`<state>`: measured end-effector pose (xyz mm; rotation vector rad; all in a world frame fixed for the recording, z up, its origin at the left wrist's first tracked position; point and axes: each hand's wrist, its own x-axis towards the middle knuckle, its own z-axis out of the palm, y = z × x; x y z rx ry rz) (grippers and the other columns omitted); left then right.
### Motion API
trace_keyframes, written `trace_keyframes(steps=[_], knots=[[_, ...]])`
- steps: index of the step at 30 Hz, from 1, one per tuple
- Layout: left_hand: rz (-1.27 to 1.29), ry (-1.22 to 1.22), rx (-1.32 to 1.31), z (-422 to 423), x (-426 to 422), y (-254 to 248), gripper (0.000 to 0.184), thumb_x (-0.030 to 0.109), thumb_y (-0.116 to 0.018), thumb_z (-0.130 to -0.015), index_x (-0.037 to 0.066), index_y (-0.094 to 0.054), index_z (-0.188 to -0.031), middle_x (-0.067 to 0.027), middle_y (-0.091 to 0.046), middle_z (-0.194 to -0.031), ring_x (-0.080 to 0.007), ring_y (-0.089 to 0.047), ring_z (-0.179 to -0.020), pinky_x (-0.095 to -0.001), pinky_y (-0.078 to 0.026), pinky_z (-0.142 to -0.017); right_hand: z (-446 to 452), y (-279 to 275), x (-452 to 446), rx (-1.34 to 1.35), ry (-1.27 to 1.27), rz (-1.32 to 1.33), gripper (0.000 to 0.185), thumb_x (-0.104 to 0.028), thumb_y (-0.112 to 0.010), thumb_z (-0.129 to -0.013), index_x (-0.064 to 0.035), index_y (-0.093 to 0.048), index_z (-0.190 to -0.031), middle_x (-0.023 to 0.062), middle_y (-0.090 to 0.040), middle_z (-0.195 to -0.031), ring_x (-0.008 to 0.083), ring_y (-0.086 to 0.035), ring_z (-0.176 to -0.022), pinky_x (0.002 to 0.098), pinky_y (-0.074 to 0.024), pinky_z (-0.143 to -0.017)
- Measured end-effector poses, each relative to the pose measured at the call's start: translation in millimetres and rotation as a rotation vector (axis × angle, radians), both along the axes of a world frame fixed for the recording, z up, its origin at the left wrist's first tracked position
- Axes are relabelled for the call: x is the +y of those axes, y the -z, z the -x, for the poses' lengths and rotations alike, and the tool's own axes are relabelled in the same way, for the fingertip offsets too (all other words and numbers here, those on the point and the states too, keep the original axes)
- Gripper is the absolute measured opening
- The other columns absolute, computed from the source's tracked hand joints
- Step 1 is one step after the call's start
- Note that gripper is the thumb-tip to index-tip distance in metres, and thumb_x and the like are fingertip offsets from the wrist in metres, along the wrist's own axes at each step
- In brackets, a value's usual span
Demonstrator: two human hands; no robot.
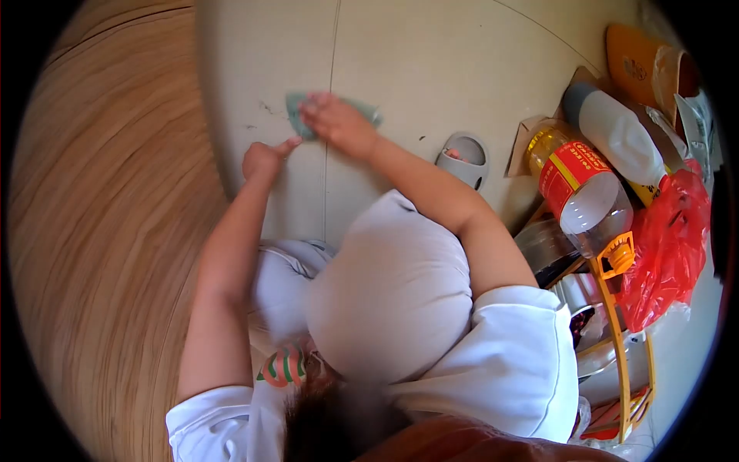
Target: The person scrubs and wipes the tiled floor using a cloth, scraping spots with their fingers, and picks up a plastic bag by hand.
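Note:
My right hand point(339, 127) presses on a pale green cloth point(299, 123) lying on the tiled floor point(408, 69). Its fingers, slightly blurred, rest over the cloth, which shows on both sides of the hand. Lower left of it is my left hand point(265, 158), with one finger stretched toward the cloth's lower edge. Whether that fingertip touches the cloth I cannot tell. Nothing shows in the left hand; its other fingers look bent and are partly hidden. Dark specks point(269, 109) lie on the floor left of the cloth.
A wood-grain surface point(115, 208) fills the left side. Right of my arm is a grey slipper point(463, 158) on a foot. Farther right, a shelf frame point(616, 354) stands among a red-labelled oil bottle point(566, 173), a red plastic bag point(673, 246) and an orange-brown bag point(639, 65).

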<state>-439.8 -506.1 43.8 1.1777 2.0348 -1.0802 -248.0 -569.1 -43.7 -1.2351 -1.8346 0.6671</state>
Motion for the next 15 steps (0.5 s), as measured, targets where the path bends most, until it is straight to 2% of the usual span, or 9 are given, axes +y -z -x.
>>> trace_keyframes(steps=[4, 5, 7, 8, 9, 11, 13, 14, 15], knots=[[-0.04, 0.015, -0.002, -5, 1, -5, 0.099, 0.082, -0.078, -0.056, -0.003, -0.07, -0.106, -0.0194, -0.072, -0.111, -0.0335, -0.069, -0.105, -0.042, -0.056, -0.087, -32, -17, 18, 0.064, -0.047, -0.066, 0.03, -0.006, -0.064, -0.084, -0.0064, -0.064, -0.114, 0.0116, -0.062, -0.129, 0.0329, -0.054, -0.129, 0.0439, -0.0434, -0.11], [-0.041, 0.007, -0.011, -6, 4, -5, 0.098, 0.082, -0.078, -0.056, -0.002, -0.07, -0.106, -0.0192, -0.072, -0.112, -0.0334, -0.069, -0.105, -0.0421, -0.056, -0.087, -53, -24, 31, 0.425, 0.112, 0.039, 0.031, -0.002, -0.062, -0.083, -0.0069, -0.065, -0.113, 0.0119, -0.062, -0.129, 0.0329, -0.055, -0.128, 0.0435, -0.0436, -0.109], [-0.026, -0.029, -0.022, -8, 4, -10, 0.097, 0.082, -0.079, -0.056, -0.002, -0.07, -0.105, -0.0187, -0.072, -0.112, -0.033, -0.069, -0.105, -0.0424, -0.056, -0.088, -119, -26, 66, -0.169, 0.612, -0.133, 0.026, 0.001, -0.058, -0.086, -0.0068, -0.066, -0.109, 0.0136, -0.064, -0.124, 0.0351, -0.057, -0.123, 0.0449, -0.0446, -0.106], [0.01, -0.079, -0.012, -12, 9, -15, 0.096, 0.082, -0.079, -0.055, -0.001, -0.07, -0.103, -0.018, -0.072, -0.111, -0.0319, -0.069, -0.104, -0.042, -0.056, -0.088, -157, -24, 85, -0.078, 0.727, -0.144, 0.037, 0.001, -0.05, -0.089, -0.0043, -0.064, -0.122, 0.0171, -0.061, -0.133, 0.0375, -0.054, -0.126, 0.0443, -0.0423, -0.108], [0.003, -0.07, -0.006, -10, 5, -13, 0.096, 0.081, -0.079, -0.055, -0.001, -0.071, -0.104, -0.0175, -0.072, -0.111, -0.0317, -0.069, -0.104, -0.0418, -0.056, -0.088, -182, -27, 105, -0.268, 0.982, -0.119, 0.037, -0.003, -0.049, -0.09, -0.0038, -0.064, -0.124, 0.0159, -0.063, -0.131, 0.0368, -0.055, -0.126, 0.0444, -0.0415, -0.108], [-0.035, -0.064, 0.003, -7, 4, -5, 0.097, 0.081, -0.079, -0.055, -0.001, -0.071, -0.105, -0.0166, -0.072, -0.11, -0.0312, -0.07, -0.104, -0.0415, -0.057, -0.087, -211, -28, 141, -0.335, 1.006, -0.047, 0.029, -0.01, -0.052, -0.096, 0.0012, -0.064, -0.119, 0.0222, -0.06, -0.13, 0.0381, -0.054, -0.122, 0.0419, -0.0419, -0.107], [0.0, -0.108, 0.031, -7, 5, -2, 0.099, 0.082, -0.08, -0.053, -0.001, -0.071, -0.108, -0.0162, -0.072, -0.113, -0.0316, -0.068, -0.107, -0.0415, -0.056, -0.088, -173, -66, 153, 0.569, 0.963, 0.38, 0.027, -0.005, -0.054, -0.093, 0.0005, -0.065, -0.117, 0.0217, -0.061, -0.128, 0.0371, -0.056, -0.12, 0.0417, -0.0423, -0.106], [0.022, -0.121, 0.04, -8, 5, -3, 0.1, 0.082, -0.08, -0.052, -0.001, -0.071, -0.109, -0.0161, -0.071, -0.114, -0.0318, -0.068, -0.108, -0.0415, -0.056, -0.088, -163, -40, 133, 0.294, 0.613, 0.428, 0.036, -0.014, -0.049, -0.096, -0.0044, -0.063, -0.127, 0.0164, -0.06, -0.134, 0.0357, -0.053, -0.127, 0.0444, -0.041, -0.109], [0.01, -0.107, 0.038, -8, 4, -5, 0.103, 0.082, -0.08, -0.051, -0.001, -0.07, -0.111, -0.0166, -0.071, -0.116, -0.032, -0.067, -0.11, -0.0419, -0.056, -0.089, -134, -7, 107, -0.138, 0.399, 0.096, 0.036, -0.018, -0.049, -0.097, -0.0047, -0.061, -0.129, 0.0164, -0.059, -0.136, 0.0353, -0.051, -0.129, 0.0428, -0.0412, -0.109]])
